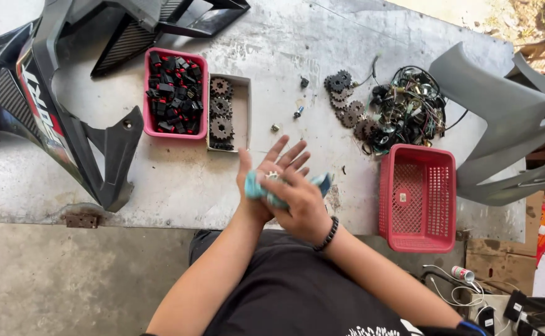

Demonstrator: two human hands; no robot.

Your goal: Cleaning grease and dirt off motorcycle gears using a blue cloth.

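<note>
My left hand (266, 171) is raised palm up over the near edge of the grey worktable (179, 180), fingers spread. A light blue cloth (257, 186) lies across its palm, with a small pale metal part partly showing at the fingers. My right hand (300, 205), with a black bead bracelet on the wrist, presses down over the cloth and covers most of it. An end of the cloth sticks out to the right of my right hand.
A pink tray (150, 93) of black parts and a cardboard box (242, 112) of sprockets stand beyond my hands. Loose sprockets (345, 99), a wire tangle (409, 109), an empty red basket (417, 198), black fairing (48, 93) left, grey fairing (502, 124) right.
</note>
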